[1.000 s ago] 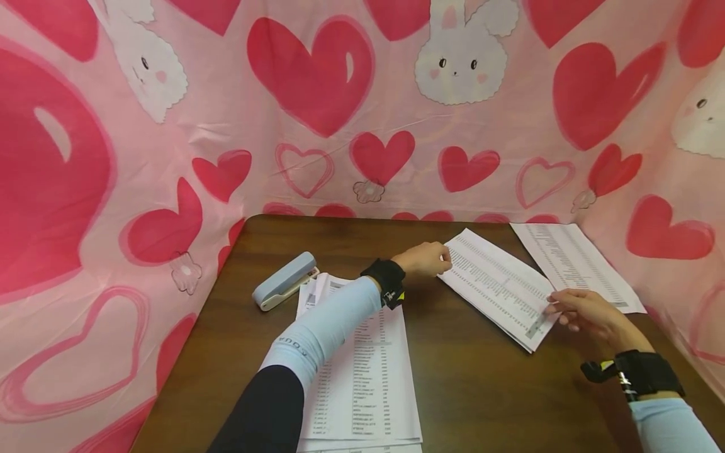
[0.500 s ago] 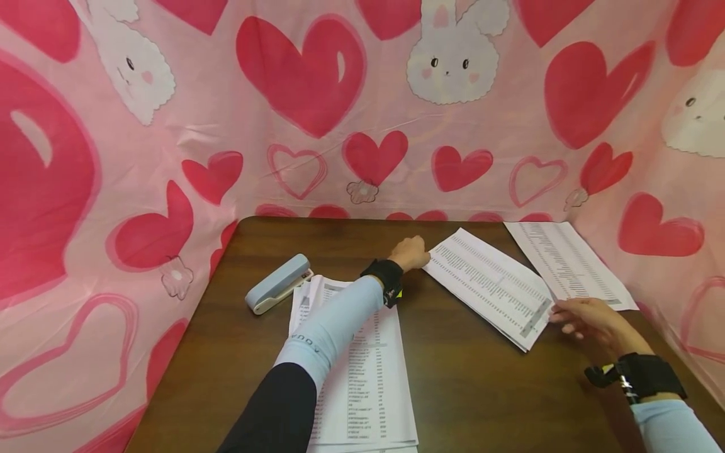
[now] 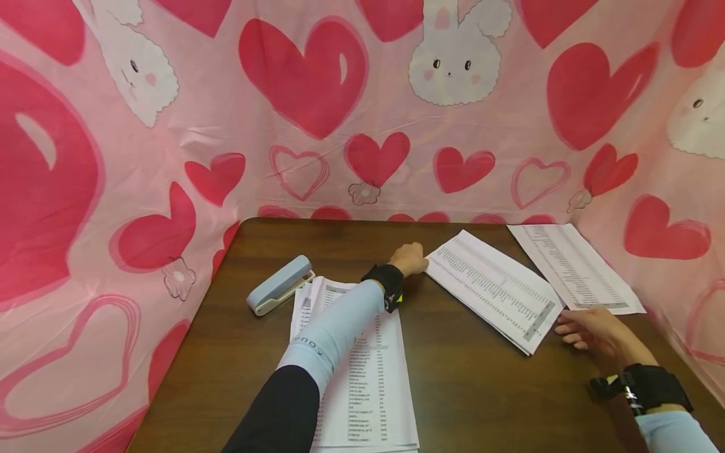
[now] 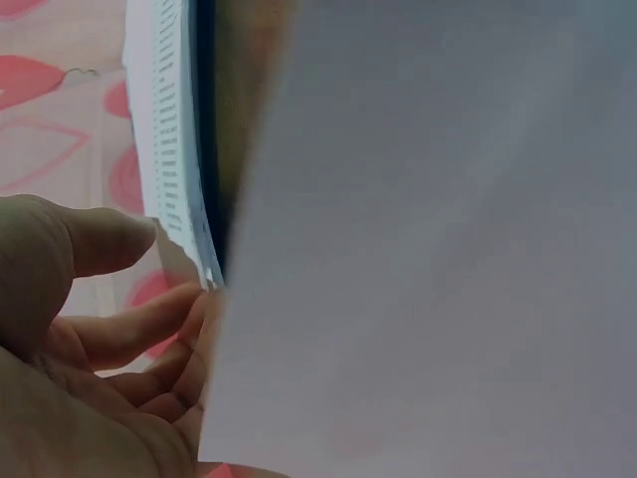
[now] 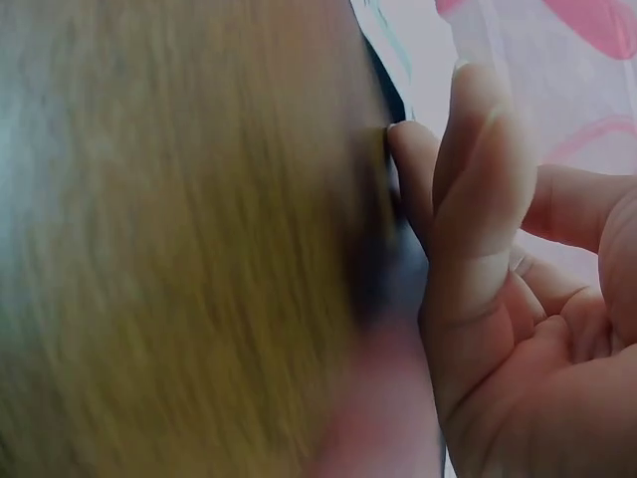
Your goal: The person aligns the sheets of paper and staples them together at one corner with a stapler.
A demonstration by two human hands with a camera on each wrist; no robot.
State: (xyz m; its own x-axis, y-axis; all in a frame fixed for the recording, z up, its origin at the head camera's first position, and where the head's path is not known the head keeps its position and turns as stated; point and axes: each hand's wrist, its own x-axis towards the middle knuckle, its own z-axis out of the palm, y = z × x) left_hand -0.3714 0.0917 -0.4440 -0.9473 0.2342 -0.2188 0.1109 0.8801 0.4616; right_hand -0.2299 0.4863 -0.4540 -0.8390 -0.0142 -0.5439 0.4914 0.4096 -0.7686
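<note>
A stack of printed sheets [image 3: 493, 289] lies slanted on the right half of the table. At its left end is my left hand [image 3: 409, 259], fingers bent. The left wrist view shows that thumb [image 4: 109, 242] and the index finger apart, near the edge of the sheets [image 4: 171, 129]. My right hand [image 3: 591, 333] is beside the lower right end of the same stack, its fingers loosely bent. In the right wrist view its fingers [image 5: 483, 169] are close to a paper edge; whether they touch it is unclear. Under my left forearm lies a larger pile of printed sheets [image 3: 368, 402].
A light blue stapler [image 3: 280, 286] sits at the left of the brown table [image 3: 464, 390]. Another printed sheet or stack [image 3: 578, 270] lies at the far right. Pink cloth [image 3: 391, 113] with hearts and rabbits hangs around the table.
The slanted stack's left end and my left hand have shifted slightly left. My right hand has drawn a little away from the stack's right end. The view has moved slightly.
</note>
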